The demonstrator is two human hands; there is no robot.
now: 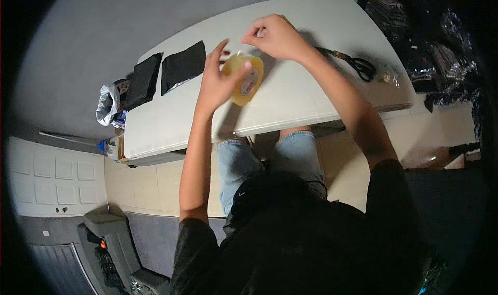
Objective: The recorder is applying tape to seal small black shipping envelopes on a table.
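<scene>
Above the white table point(171, 129), my left hand point(218, 85) holds a roll of yellowish clear packing tape point(254, 87), thumb across its side and fingers spread behind it. The roll stands on edge, tilted, with a printed label inside its core. Just beyond it and to the right is my right hand point(277, 38), its thumb and index finger pinched together. Whatever lies in that pinch is too small to make out. Scissors point(360, 68) with black handles rest to the right of my right forearm, their blades partly hidden.
Two black folded pieces, a near-square one point(183, 66) and a thicker stack point(143, 81), lie at the table's left. A small clear plastic bag point(388, 76) sits near the right edge. Dark shiny packages point(441, 51) are piled beyond that edge. A silver bag point(108, 105) stands off the left end.
</scene>
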